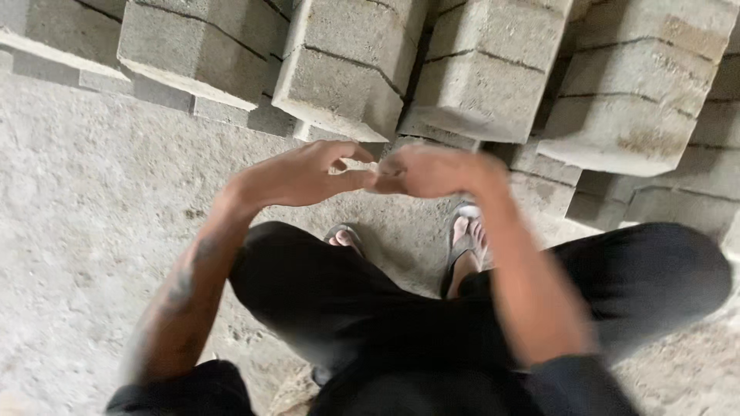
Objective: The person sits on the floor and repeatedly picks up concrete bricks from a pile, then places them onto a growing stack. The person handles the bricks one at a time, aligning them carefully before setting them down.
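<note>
My left hand (pixel 304 173) and my right hand (pixel 432 171) meet fingertip to fingertip in front of me, above my knees. Neither hand holds anything that I can see; the left fingers are loosely spread, the right hand is blurred and partly curled. Just beyond the hands stand stacks of grey concrete blocks (pixel 347 69), with another stack (pixel 486 73) behind the right hand. My legs in black trousers (pixel 331 300) and my feet in dark sandals (pixel 461 246) are below the hands.
More grey concrete block stacks line the far side, at the left (pixel 196 46) and the right (pixel 632 100). A rough, dusty concrete floor (pixel 85 208) spreads to the left and below.
</note>
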